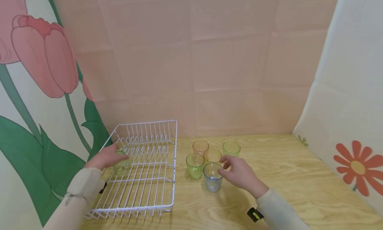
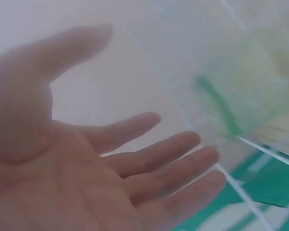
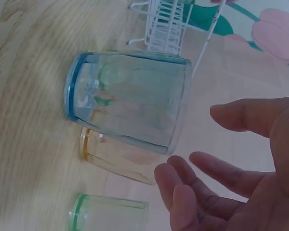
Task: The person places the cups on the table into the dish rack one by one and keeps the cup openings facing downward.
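My left hand (image 1: 108, 156) is over the left side of a white wire dish rack (image 1: 175, 163). Beside its fingers a green-tinted glass (image 1: 122, 165) stands in the rack. The left wrist view shows this hand with fingers spread, apart from the blurred green glass (image 2: 250, 91). On the table, my right hand (image 1: 239, 175) is at the rim of a bluish clear glass (image 1: 213, 180). Thumb and fingers are parted around empty space, and in the right wrist view the blue glass (image 3: 130, 101) stands just beyond them.
Behind the bluish glass stand a green glass (image 1: 195, 168), an amber glass (image 1: 213, 155), a reddish-orange glass (image 1: 200, 146) and another green glass (image 1: 231, 148), close together on the wooden table (image 1: 278, 176). A pinkish cloth (image 1: 209, 63) hangs behind; flower-printed cloths flank both sides.
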The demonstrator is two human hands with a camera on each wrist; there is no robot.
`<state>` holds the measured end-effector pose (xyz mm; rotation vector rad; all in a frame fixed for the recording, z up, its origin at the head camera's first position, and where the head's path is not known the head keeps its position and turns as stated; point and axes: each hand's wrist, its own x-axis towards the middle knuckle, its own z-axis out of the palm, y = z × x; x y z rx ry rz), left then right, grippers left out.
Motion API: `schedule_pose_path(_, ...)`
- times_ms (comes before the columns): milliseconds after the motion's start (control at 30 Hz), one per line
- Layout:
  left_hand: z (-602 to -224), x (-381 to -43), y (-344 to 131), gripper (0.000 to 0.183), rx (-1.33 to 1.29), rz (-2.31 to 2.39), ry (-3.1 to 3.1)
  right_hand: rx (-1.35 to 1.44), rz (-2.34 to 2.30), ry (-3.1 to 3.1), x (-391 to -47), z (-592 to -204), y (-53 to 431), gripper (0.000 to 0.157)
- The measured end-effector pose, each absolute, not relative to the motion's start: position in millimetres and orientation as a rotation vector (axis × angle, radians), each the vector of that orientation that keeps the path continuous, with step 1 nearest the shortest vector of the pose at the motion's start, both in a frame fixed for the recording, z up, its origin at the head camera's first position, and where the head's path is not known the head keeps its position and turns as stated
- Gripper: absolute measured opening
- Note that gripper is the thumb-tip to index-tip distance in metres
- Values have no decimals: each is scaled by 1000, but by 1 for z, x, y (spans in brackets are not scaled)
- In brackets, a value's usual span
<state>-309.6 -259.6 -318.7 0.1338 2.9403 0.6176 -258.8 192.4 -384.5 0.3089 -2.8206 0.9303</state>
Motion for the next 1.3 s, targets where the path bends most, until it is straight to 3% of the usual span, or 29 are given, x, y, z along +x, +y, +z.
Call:
schedule_pose_path(300,-305,-253,-193,67,454,670,3031,187,861,-2901,-264,-394,191,35)
schedule_pose_path(533,-307,-211,-150,56,617,776,3021,157,977,-2912,-270,-406,194,23)
schedule_pose_path(833,-314,-192,-120,57,949,920,2891,155,1213,-2906,-275,-413,194,22)
schedule_pose_path(1100,-317,-198,-99,47,820,975,2964,176,1162,-2910,-273,-413,195,24)
schedule_pose_path(1300,-318,-206,-87,51,640,1003,3003,126,1109,-2923,-274,-410,194,21)
